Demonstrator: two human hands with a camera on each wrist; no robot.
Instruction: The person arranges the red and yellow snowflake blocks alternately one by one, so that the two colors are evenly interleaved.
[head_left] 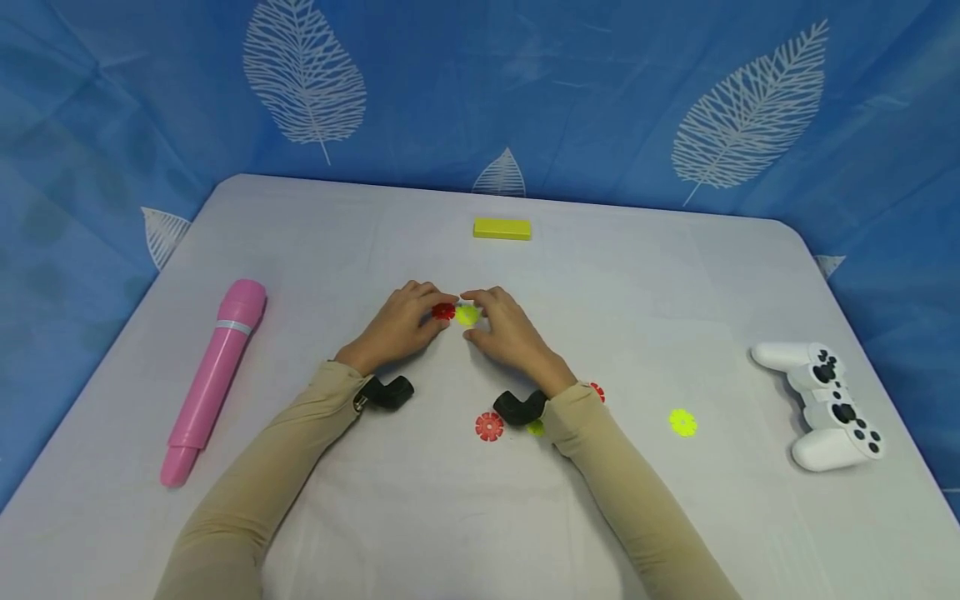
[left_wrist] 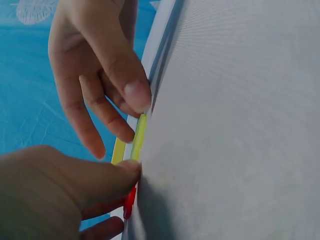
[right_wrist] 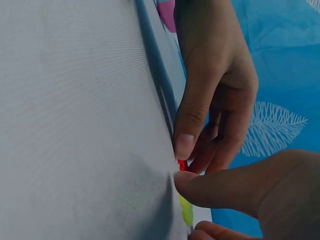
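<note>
Two flower-shaped plastic discs lie side by side near the table's middle, a red disc (head_left: 443, 312) on the left and a yellow disc (head_left: 467, 315) on the right. My left hand (head_left: 401, 327) has its thumb and index finger about the red disc and seems to hold it by its edges. My right hand (head_left: 510, 329) curves loosely round the yellow disc, thumb and fingers spread apart. In the left wrist view the yellow disc (left_wrist: 139, 136) stands edge-on beneath the right hand. Fingers partly cover the red disc (right_wrist: 182, 165) in the right wrist view.
Near the right forearm lie a loose red disc (head_left: 490, 427), another yellow disc (head_left: 683, 422) and two partly hidden discs. A yellow block (head_left: 502, 229) lies at the back. A pink microphone-shaped object (head_left: 213, 383) rests left, a white game controller (head_left: 825, 407) right.
</note>
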